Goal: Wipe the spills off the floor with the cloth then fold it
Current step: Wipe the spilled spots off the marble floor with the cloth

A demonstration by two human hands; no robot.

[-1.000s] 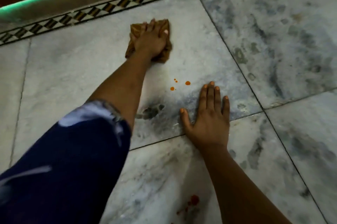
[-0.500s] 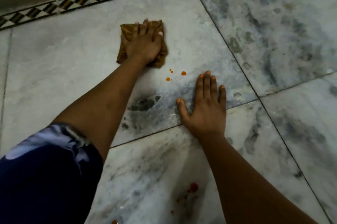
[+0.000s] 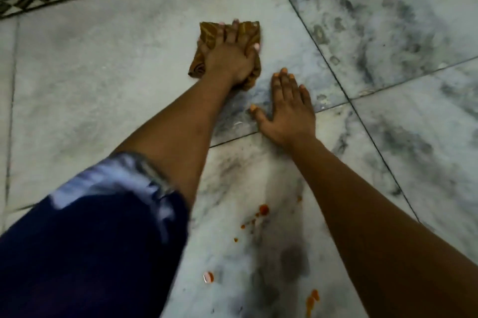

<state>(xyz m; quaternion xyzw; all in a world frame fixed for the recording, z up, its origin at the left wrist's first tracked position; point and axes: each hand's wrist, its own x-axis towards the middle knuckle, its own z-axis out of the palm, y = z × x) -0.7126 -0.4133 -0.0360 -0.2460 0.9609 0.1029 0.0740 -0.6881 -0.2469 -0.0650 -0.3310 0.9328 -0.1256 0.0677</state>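
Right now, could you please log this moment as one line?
left hand presses cloth on floor | right hand flat on floor | red spills remain

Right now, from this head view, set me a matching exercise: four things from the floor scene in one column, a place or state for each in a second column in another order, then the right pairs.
Column one:
1. cloth
2. left hand
3. right hand
4. red spills

Column two:
A. lies flat on the bare floor, fingers straight
B. on the near tile, between the two forearms
C. crumpled on the floor under a hand
D. presses down on the cloth

Pairs: 1-C, 2-D, 3-A, 4-B
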